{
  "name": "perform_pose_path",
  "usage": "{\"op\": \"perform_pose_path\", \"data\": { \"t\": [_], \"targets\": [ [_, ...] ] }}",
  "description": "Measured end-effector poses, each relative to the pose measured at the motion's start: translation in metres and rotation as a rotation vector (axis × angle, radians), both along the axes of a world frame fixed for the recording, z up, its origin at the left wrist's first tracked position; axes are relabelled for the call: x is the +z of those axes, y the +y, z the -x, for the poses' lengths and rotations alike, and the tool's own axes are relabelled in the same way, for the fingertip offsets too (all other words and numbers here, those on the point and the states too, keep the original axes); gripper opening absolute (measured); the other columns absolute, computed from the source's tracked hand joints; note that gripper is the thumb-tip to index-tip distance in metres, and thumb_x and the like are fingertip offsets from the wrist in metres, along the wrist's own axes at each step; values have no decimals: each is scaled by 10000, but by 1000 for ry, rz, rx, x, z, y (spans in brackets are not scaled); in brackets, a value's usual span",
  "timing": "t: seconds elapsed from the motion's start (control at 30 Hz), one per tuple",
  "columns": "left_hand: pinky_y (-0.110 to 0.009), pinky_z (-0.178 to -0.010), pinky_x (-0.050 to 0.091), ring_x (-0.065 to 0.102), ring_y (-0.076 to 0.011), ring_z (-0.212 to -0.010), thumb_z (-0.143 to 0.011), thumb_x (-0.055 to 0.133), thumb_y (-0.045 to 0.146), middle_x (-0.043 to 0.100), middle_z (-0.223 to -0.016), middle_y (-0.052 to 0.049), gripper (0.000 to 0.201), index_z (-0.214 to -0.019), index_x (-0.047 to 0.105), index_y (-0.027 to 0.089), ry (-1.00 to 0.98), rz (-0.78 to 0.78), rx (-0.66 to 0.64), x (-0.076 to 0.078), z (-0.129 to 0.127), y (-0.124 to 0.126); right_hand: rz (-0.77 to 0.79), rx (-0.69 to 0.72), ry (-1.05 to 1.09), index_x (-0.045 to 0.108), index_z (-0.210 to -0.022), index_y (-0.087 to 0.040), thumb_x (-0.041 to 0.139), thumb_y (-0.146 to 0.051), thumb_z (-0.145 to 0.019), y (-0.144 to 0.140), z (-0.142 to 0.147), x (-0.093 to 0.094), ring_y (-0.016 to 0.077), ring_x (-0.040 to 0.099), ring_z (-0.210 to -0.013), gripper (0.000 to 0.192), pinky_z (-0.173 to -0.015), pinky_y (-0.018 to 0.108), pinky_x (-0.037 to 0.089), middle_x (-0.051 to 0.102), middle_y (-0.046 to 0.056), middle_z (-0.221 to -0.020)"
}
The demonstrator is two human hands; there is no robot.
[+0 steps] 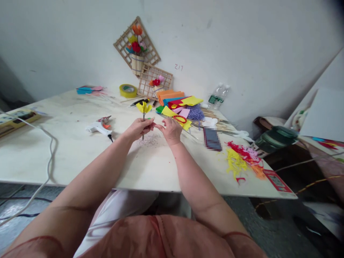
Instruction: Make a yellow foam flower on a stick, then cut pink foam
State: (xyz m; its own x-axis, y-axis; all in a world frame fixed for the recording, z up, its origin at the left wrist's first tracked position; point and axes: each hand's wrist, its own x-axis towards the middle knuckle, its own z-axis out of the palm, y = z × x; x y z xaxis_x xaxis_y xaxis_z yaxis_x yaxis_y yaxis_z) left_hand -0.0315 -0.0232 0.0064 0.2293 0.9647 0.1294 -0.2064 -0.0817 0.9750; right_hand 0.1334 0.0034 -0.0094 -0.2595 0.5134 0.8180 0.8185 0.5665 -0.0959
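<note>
Yellow flower: upright near the middle of the table, raised in the left hand; its dark stem passes through the grasp and shows again below it.
Left hand: fingers curled around the stem, thumb directed toward the right hand.
Right hand: fingers bent, tips meeting or nearly meeting those of the left; whether they pinch anything cannot be told.
Beneath the hands: pale purplish crumbs scattered on the tabletop.
Left of the hands: white glue gun lying on its side, with pliers just beyond it.
Behind the flower: roll of yellow tape.
Paper pile: folded orange sheets and yellow sheets, with red-handled scissors and a tangle of purple strips nearby.
Right side: phone, its screen blurred; farther right, yellow shreds beside red shreds.
Back wall: two wooden lattices, the upper and the lower, each bearing colored flowers in a stick-built holder.
Rear right: clear plastic bottles near the wall.
</note>
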Motion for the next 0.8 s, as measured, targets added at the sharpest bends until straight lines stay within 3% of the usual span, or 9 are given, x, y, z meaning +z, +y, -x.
{"op": "perform_pose_path", "data": {
  "t": [0.13,0.3,0.6,0.8],
  "targets": [
    [-201,-350,81,248,3,-359,-618,743,334,514,-517,-21,295,-614,603,75,87,12,21,3,-1,-3,-103,-29,-62,604,-801,-159,350,-647,-806,2,-2,0,173,505,-686,551,-651,281,303,576,59,-675],
    [-198,-355,105,275,-6,-369,-589,751,294,549,-534,-31,255,-621,607,87,156,15,18,4,3,-2,-119,-10,-107,611,-891,-155,335,-674,-789,3,-2,-1,191,505,-733,597,-691,303,308,588,73,-721],
    [-190,-379,206,321,-35,-407,-662,678,332,565,-530,-38,246,-578,601,114,410,-94,15,3,9,-1,40,49,-142,593,-1087,-129,426,-676,-746,1,-5,1,224,531,-817,665,-762,325,324,603,107,-836],
    [-184,-391,230,351,-42,-413,-706,639,341,531,-507,-24,268,-570,571,121,459,-108,-5,1,6,-1,57,75,-140,580,-1115,-127,439,-674,-742,2,-7,1,226,536,-839,676,-769,315,330,609,114,-871]
  ]
}}
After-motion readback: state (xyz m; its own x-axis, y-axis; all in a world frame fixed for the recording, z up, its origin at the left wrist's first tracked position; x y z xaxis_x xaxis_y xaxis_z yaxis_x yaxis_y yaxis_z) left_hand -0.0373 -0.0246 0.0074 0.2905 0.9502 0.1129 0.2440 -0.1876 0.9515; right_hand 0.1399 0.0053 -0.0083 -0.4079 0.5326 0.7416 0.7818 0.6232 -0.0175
